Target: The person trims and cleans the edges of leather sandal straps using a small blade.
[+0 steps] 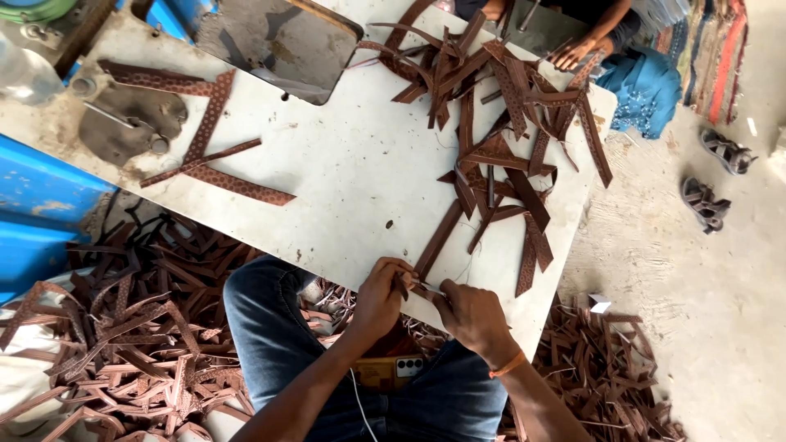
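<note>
At table's near edge, a long brown strap [436, 243] lies slanted w/ its lower end pinched between both hands. Left hand [381, 296] is clamped on that end, fingers curled over it; right hand [471, 315] sits just beside, gripping a thin metal tool [429, 287] whose tip touches the strap end. Hands are close together, nearly touching. Orange band on right wrist.

Strap runs up-right toward a loose heap of brown straps [499, 106], some plain, some w/ punched pattern, spread over the far right part of the white table [344, 172]. Well apart to the left, a few patterned straps [214, 155] lie crossed near a grey metal plate. Phone [388, 372] rests on the person's lap, blue jeans, white cable trailing down.

Below table on both sides, floor is heaped w/ more straps [123, 327]. At far edge another person's hand [573, 53] rests by the heap. Blue cloth [647, 86] beside that; two sandals [712, 176] on concrete at right.
</note>
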